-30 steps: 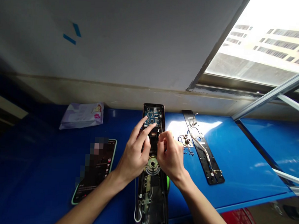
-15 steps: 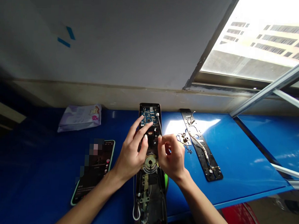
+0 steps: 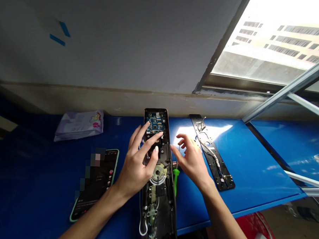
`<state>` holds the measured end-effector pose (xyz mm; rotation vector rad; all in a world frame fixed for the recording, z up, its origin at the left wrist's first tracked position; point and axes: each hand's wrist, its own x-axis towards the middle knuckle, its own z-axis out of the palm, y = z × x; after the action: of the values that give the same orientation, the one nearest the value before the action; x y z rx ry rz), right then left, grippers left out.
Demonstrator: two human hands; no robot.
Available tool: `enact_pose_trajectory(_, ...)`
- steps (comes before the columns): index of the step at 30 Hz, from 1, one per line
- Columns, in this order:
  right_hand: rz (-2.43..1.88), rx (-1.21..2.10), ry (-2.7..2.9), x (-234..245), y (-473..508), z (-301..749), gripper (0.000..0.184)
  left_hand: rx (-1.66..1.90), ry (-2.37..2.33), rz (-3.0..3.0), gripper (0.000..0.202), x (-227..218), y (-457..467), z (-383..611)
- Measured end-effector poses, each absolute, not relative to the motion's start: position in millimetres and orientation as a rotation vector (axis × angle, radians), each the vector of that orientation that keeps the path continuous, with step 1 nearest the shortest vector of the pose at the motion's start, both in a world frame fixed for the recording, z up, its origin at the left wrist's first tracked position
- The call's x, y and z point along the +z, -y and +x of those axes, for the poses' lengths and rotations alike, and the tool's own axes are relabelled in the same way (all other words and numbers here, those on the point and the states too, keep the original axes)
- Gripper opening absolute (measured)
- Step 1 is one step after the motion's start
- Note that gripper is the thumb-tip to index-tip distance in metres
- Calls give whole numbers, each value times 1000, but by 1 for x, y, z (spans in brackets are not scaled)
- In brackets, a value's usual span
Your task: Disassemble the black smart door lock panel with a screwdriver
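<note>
While the left hand (image 3: 139, 161) spreads loosely over the long black housing (image 3: 167, 201), fingertips at or close to its blue circuit board (image 3: 156, 127) and nothing visibly gripped, the right hand (image 3: 194, 159) hangs just beside the right rim, thumb and bent fingers parted, apparently empty. The housing lies lengthwise on the blue worktop (image 3: 249, 169), its near end running out of view. It looks stiff and, given metal parts such as the round hub (image 3: 158, 172), probably fairly heavy, so its side walls seem the soundest hold, though smooth edges may slip. The board is likely fragile, best taken by its edges; the white wire (image 3: 143, 233) looks soft and could snag.
</note>
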<state>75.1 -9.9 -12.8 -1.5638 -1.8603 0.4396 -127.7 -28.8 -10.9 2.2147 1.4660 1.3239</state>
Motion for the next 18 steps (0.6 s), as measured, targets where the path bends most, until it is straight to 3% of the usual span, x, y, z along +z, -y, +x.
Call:
enact_pose_trajectory(4, -1672, 518, 2005, -4, 30, 87, 14, 1290, -1429, 2238, 42, -11, 31, -126)
enact_pose_trajectory(14, -1689, 654, 2143, -21, 58, 79, 25, 1307, -1443, 2194, 41, -11, 32, -127)
enact_pose_trajectory(18, -1668, 666, 2083, -3, 57, 82, 22, 1318, -1451, 2159, 39, -10, 32, -128)
